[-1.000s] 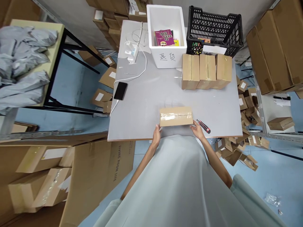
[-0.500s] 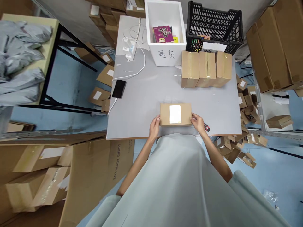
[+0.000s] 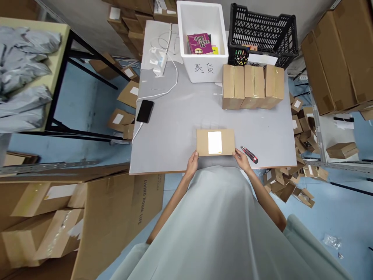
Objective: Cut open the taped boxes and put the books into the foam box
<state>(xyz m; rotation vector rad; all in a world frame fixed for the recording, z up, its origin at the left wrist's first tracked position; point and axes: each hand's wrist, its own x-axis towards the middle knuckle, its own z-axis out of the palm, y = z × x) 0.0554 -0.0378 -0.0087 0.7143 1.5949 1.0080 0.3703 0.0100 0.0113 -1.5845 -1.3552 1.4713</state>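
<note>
Right, starting far left, grey poly mailers [image 3: 26,70] are heaped on a side table. On the grey worktable [image 3: 175,116] a black phone [image 3: 145,111] lies face down on its white cable, with a white power strip [image 3: 159,64] just behind it. The left hand [image 3: 192,165] sits at the table's near edge, fingers loose, thumb tip touching the near-left corner of the small cardboard box [image 3: 225,142]. That box lies flat near the front edge, between both hands, white label facing up. Behind it at the back stands the white foam bin [image 3: 204,72], hand-lettered on its front, holding a magenta book [image 3: 199,43] and something yellow beside it. The right hand [image 3: 241,160] mirrors the left, fingers relaxed, tips against the near-right corner, not wrapped around it. A red-and-black utility knife [image 3: 250,154] lies just right of that hand. Three taped cartons [image 3: 253,86] stand touching in a row, and behind them the black plastic crate [image 3: 262,31] holds small coloured items and a white sheet.
</note>
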